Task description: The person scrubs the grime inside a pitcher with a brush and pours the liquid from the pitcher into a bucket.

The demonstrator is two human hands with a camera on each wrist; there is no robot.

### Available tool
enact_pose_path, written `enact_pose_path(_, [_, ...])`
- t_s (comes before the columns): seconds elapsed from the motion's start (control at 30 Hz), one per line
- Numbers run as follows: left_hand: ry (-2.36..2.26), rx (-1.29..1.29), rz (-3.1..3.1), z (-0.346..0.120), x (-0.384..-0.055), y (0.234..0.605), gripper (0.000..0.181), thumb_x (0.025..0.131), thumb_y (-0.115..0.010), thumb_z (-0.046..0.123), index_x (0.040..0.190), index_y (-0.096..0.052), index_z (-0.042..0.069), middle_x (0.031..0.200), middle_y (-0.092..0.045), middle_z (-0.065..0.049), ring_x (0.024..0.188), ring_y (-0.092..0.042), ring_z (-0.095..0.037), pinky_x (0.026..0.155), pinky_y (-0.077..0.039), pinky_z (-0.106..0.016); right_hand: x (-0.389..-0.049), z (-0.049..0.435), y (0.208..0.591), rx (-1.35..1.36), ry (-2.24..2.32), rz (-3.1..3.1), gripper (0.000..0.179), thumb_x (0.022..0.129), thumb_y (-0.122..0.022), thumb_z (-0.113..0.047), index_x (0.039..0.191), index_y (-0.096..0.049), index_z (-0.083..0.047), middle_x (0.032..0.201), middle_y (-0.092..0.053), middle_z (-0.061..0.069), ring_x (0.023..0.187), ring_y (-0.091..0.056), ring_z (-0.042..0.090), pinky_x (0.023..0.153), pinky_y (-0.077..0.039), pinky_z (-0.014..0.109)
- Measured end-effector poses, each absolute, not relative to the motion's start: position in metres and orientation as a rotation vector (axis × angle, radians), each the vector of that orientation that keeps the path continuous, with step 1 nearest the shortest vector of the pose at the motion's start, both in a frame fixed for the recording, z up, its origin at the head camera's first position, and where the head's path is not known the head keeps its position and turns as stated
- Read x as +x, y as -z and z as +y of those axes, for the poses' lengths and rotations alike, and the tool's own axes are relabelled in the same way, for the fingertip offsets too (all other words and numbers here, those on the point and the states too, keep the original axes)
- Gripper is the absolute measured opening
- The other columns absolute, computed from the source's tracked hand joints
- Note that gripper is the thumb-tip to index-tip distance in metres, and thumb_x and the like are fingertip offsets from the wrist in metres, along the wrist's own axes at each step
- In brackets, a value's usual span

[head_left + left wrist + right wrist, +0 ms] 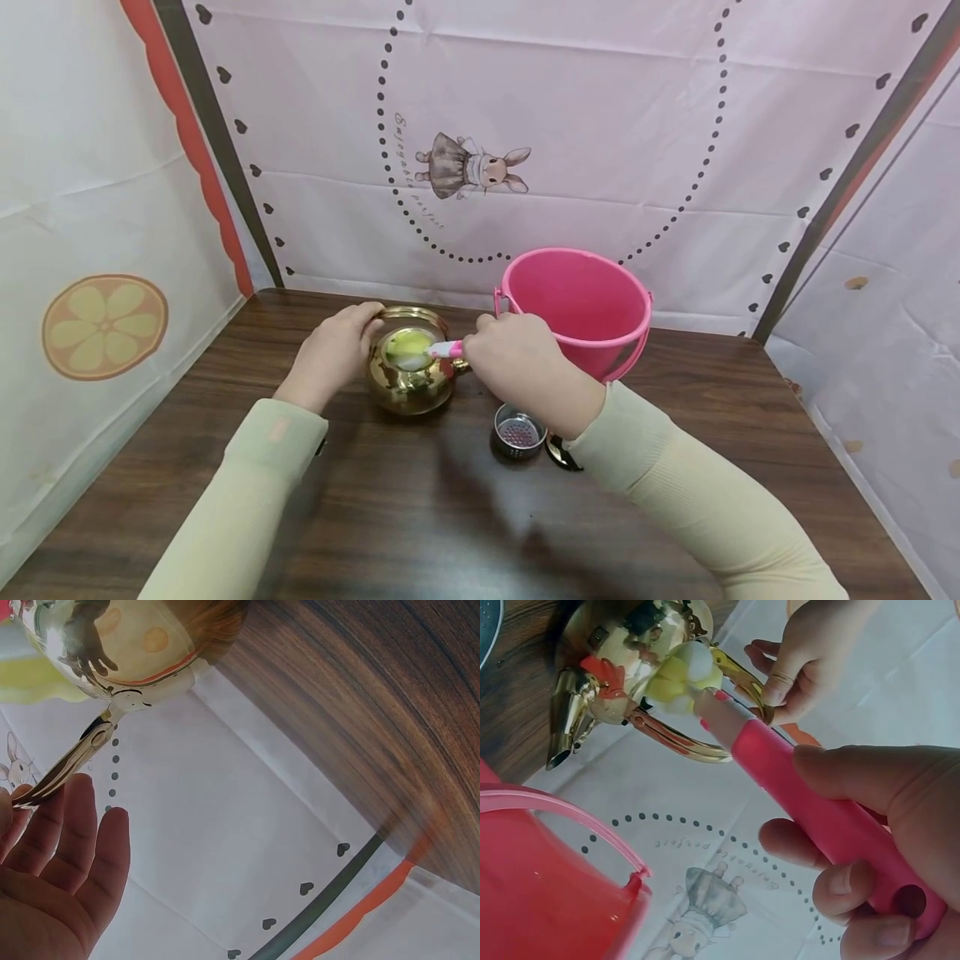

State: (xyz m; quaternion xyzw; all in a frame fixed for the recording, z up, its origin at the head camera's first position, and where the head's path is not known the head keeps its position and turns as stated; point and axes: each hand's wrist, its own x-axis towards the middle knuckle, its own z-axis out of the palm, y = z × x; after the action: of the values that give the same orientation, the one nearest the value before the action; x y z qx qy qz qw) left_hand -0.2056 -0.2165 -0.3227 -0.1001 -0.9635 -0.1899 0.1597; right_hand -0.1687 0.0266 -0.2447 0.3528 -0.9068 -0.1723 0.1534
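Centre frame, the right hand gripped a brush pointing left, long axis near level; the left hand grasped the pot's handle.

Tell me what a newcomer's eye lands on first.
Likely the pink bucket, standing at the back of the table, right of centre. Then the gold teapot to its left: the left hand holds its handle, the right hand a pink-handled scrubber at its top.
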Motion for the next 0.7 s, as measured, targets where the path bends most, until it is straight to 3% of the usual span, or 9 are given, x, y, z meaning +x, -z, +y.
enact_pose_path(0.4, [0.531,-0.285,-2.763,-0.217,-0.206,0.322,0.032,0.101,-0.043,0.022,0.128,-0.052,0.007,0.125,-0.058,-0.019,0.112,-0.057,-0.042,0.088,-0.046,-0.058,-0.169,0.022,0.238,0.949,0.492,-2.754,0.013,0.081,-0.072,-0.018,0.094,-0.072,-0.018,0.08,-0.064,0.002,0.064,-0.058,0.018,0.053,-0.054,0.034])
enact_pose_path(0.7, [0.534,-0.298,-2.746,-0.217,-0.207,0.322,0.031,0.101,-0.043,0.021,0.127,-0.052,0.006,0.123,-0.059,-0.019,0.11,-0.057,-0.042,0.088,-0.047,-0.057,-0.167,0.016,0.231,0.922,0.488,-2.741,0.007,0.085,-0.067,-0.015,0.088,-0.072,-0.019,0.078,-0.064,0.002,0.063,-0.06,0.019,0.052,-0.054,0.036])
